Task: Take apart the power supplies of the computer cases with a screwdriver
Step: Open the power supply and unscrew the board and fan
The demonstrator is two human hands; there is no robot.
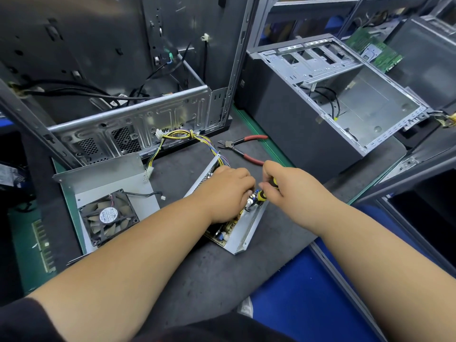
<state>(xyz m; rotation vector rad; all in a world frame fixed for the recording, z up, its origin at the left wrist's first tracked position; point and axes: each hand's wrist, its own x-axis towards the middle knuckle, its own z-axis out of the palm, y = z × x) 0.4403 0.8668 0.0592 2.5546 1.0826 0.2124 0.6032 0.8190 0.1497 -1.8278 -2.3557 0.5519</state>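
Gripping the yellow-and-black screwdriver (pixel 262 195), the right hand (pixel 286 183) curls its fingers around the handle; the left hand (pixel 228 191) grasps inside the open grey metal power supply (pixel 243 230), just beside.

Dark grey surface (pixel 202 272), scuffed, edged by a green mat strip (pixel 265 141). Red-handled side cutters (pixel 243 147), handles spread, are laid on the surface, well apart from the strip's near end. A green memory module (pixel 44 245) is laid flat at the far left, on the green mat. A green circuit board (pixel 375 51) is propped at the upper right, behind the grey metal housings. A blue panel (pixel 308 287) is seen at the lower right, bordered by a pale metal rail (pixel 345 280). Shelving uprights (pixel 351 16) of grey metal are seen along the top edge; what is stored there is blurred.
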